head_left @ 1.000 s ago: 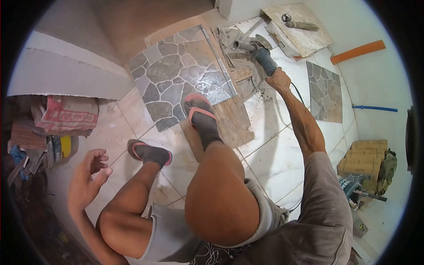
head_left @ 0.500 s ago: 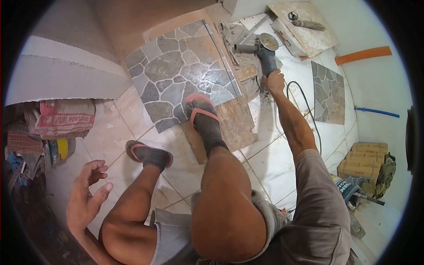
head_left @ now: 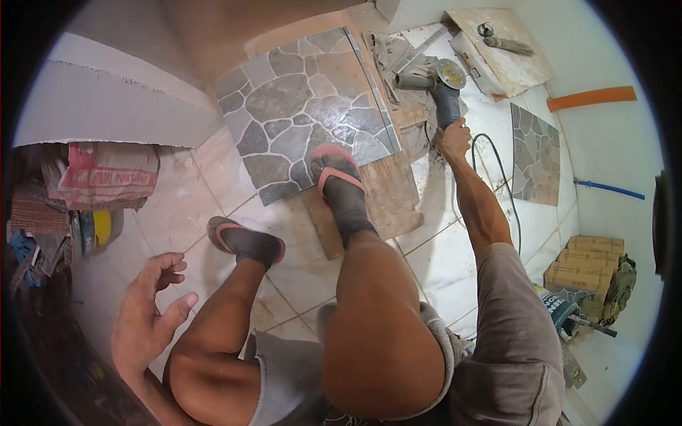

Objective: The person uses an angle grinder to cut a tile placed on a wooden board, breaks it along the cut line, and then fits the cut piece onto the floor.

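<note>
My right hand (head_left: 453, 138) is wrapped round the rear body of an angle grinder (head_left: 446, 99), whose disc and side handle point away from me. Beside it on the left lies a stone-patterned tile (head_left: 277, 99) with a dark straight line along its right side. The tile rests over a wooden board (head_left: 376, 199), and my foot in a pink flip-flop (head_left: 337, 170) presses on its near edge. Over the floor by my left knee hangs my left hand (head_left: 153, 312), fingers loosely curled and apart, with nothing in it.
A cut tile piece (head_left: 535, 156) lies at right, near an orange pipe (head_left: 593, 98) and a blue pipe (head_left: 609, 189). A brush (head_left: 509, 46) lies on a board at the back. Cardboard boxes (head_left: 584, 266) stand at right, cement bags (head_left: 114, 174) at left. The grinder's cord (head_left: 506, 184) loops across the floor.
The view has shifted slightly, so the scene sits a little further right. My right hand still holds the grinder near the same spot; my left hand remains empty.
</note>
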`<act>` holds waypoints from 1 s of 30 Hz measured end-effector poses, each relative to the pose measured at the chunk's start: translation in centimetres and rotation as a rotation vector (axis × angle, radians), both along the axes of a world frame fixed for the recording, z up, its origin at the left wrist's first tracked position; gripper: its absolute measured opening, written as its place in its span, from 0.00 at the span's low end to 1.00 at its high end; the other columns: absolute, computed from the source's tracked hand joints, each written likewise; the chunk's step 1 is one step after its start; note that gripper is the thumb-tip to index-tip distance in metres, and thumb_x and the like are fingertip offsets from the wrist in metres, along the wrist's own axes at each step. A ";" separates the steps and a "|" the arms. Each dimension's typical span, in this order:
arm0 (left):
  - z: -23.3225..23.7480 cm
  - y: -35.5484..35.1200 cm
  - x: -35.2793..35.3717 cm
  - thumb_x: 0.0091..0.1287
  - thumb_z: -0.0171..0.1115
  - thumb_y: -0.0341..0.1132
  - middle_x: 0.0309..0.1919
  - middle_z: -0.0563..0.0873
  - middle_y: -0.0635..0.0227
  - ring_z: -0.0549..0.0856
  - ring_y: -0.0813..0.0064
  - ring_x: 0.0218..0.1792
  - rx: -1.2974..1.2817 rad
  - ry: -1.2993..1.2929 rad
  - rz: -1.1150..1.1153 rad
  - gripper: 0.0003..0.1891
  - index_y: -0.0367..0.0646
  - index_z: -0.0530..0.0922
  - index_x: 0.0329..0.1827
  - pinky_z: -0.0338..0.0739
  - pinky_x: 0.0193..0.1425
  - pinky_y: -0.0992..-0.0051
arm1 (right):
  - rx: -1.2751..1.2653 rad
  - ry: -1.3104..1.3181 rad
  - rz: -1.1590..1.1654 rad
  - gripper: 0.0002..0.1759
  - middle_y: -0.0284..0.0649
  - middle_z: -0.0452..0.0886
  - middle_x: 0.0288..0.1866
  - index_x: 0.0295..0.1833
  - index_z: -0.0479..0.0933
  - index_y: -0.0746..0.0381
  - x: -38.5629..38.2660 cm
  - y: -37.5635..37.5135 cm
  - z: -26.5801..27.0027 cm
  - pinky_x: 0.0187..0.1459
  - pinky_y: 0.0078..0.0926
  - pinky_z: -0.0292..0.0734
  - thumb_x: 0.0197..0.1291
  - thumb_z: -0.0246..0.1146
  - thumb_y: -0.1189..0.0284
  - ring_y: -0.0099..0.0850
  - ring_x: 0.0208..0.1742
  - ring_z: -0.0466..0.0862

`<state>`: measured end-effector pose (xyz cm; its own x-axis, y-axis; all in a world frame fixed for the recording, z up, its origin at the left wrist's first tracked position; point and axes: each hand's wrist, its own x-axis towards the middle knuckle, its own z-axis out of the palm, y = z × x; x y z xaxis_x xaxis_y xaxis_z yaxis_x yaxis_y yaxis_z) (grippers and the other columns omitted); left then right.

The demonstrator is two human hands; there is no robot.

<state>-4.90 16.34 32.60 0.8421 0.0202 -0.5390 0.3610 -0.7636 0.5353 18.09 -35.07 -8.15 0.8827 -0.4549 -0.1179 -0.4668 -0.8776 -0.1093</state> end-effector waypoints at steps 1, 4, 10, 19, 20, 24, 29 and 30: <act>0.0 0.1 -0.1 0.62 0.71 0.32 0.50 0.84 0.52 0.85 0.60 0.50 0.004 -0.003 -0.007 0.26 0.34 0.73 0.62 0.78 0.59 0.63 | -0.016 -0.003 0.008 0.45 0.66 0.71 0.59 0.69 0.54 0.73 -0.4 0.0 0.0 0.57 0.59 0.75 0.61 0.69 0.56 0.60 0.62 0.76; -0.1 0.4 -0.1 0.61 0.71 0.33 0.50 0.84 0.51 0.85 0.59 0.49 0.017 0.014 -0.021 0.27 0.34 0.73 0.62 0.78 0.59 0.63 | -0.081 -0.030 0.041 0.44 0.64 0.73 0.57 0.68 0.55 0.72 -1.2 -0.9 0.1 0.55 0.58 0.76 0.60 0.69 0.56 0.60 0.58 0.78; -0.1 1.8 -0.4 0.60 0.71 0.34 0.50 0.84 0.51 0.85 0.58 0.50 -0.062 0.017 -0.023 0.27 0.32 0.73 0.60 0.78 0.58 0.63 | -0.205 -0.054 0.070 0.45 0.64 0.73 0.56 0.70 0.54 0.72 -1.9 -1.1 -1.6 0.55 0.58 0.76 0.62 0.67 0.53 0.60 0.58 0.78; 1.6 4.1 0.4 0.63 0.68 0.46 0.66 0.73 0.51 0.79 0.51 0.60 -0.109 0.190 -0.054 0.34 0.42 0.69 0.69 0.68 0.68 0.50 | -0.279 -0.174 0.254 0.38 0.61 0.75 0.52 0.67 0.61 0.74 -2.7 -0.9 -0.9 0.51 0.59 0.74 0.63 0.64 0.58 0.57 0.53 0.80; 1.7 4.9 0.4 0.65 0.69 0.53 0.72 0.69 0.50 0.77 0.46 0.64 -0.102 0.247 -0.117 0.36 0.48 0.68 0.73 0.65 0.71 0.43 | -0.192 -0.214 0.347 0.35 0.61 0.76 0.51 0.64 0.64 0.74 -2.7 -0.4 -0.6 0.50 0.57 0.75 0.63 0.64 0.59 0.58 0.51 0.80; 0.9 4.2 0.5 0.62 0.70 0.40 0.57 0.79 0.48 0.83 0.52 0.54 -0.092 0.096 -0.145 0.30 0.36 0.71 0.64 0.75 0.61 0.56 | 0.180 -0.264 0.523 0.25 0.63 0.77 0.46 0.51 0.74 0.73 -4.0 4.1 0.0 0.47 0.51 0.78 0.62 0.64 0.60 0.58 0.44 0.81; 1.1 4.8 1.5 0.64 0.63 0.65 0.67 0.66 0.30 0.75 0.32 0.61 -0.236 -0.018 -0.626 0.41 0.51 0.67 0.74 0.74 0.62 0.41 | 0.279 -0.076 0.449 0.20 0.61 0.77 0.45 0.48 0.77 0.69 -6.4 10.6 1.7 0.48 0.51 0.78 0.61 0.66 0.63 0.56 0.44 0.81; 0.8 5.0 1.2 0.62 0.61 0.69 0.66 0.66 0.26 0.75 0.29 0.60 -0.292 -0.043 -0.621 0.44 0.53 0.66 0.76 0.75 0.60 0.40 | 0.247 -0.080 0.442 0.20 0.60 0.78 0.46 0.50 0.77 0.67 -6.6 10.9 1.4 0.48 0.50 0.78 0.61 0.67 0.62 0.56 0.46 0.81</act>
<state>-3.67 21.35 33.36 0.6713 -0.6145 -0.4144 -0.1236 -0.6441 0.7549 11.48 -24.12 -6.78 0.9951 -0.0036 -0.0990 -0.0391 -0.9327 -0.3584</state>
